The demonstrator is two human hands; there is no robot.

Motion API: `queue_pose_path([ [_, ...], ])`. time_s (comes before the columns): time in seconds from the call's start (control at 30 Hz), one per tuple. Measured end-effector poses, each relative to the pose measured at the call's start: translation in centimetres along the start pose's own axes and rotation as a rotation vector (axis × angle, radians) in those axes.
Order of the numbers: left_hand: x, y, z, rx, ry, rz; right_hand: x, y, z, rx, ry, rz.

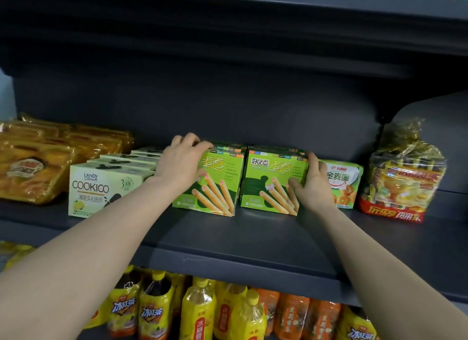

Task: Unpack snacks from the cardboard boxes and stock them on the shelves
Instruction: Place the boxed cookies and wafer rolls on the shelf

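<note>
Head view: green boxes (240, 180) between both hands.

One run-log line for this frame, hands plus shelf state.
left hand: grips left green egg-roll box | right hand: grips right green egg-roll box | both boxes on shelf

Green egg-roll boxes (273, 180): glossy printed cardboard; shelf (253, 236): smooth matt dark metal; cake packs (33, 167): shiny crinkled plastic
</note>
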State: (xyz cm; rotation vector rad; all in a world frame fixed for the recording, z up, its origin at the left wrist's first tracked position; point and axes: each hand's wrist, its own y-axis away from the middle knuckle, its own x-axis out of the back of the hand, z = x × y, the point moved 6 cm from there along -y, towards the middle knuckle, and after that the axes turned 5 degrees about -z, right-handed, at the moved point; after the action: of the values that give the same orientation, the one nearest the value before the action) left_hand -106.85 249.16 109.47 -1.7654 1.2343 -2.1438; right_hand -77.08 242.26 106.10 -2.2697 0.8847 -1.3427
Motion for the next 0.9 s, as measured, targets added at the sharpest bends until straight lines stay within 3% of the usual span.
queue_pose_path([
  [0.23, 1.0, 1.4, 0.6, -0.006, 0.022, 0.077, 1.8, 2.0, -3.2, 0.141, 0.42, 0.194],
  [0.4, 2.7, 3.6, 0.9, -0.063, 0.085, 0.145, 1.8, 4.5, -7.2, 0.246, 0.612, 0.147],
  [0.63, 5.8, 9.1, -2.1, -0.11, 0.161, 0.176, 0.3, 10.8, -15.9, 0.325, 0.718, 0.147],
  [0.9, 7.3, 19.7, -12.7, -0.071, 0.15, 0.156, -7.0, 20.1, -27.2, 0.389, 0.671, 0.102],
])
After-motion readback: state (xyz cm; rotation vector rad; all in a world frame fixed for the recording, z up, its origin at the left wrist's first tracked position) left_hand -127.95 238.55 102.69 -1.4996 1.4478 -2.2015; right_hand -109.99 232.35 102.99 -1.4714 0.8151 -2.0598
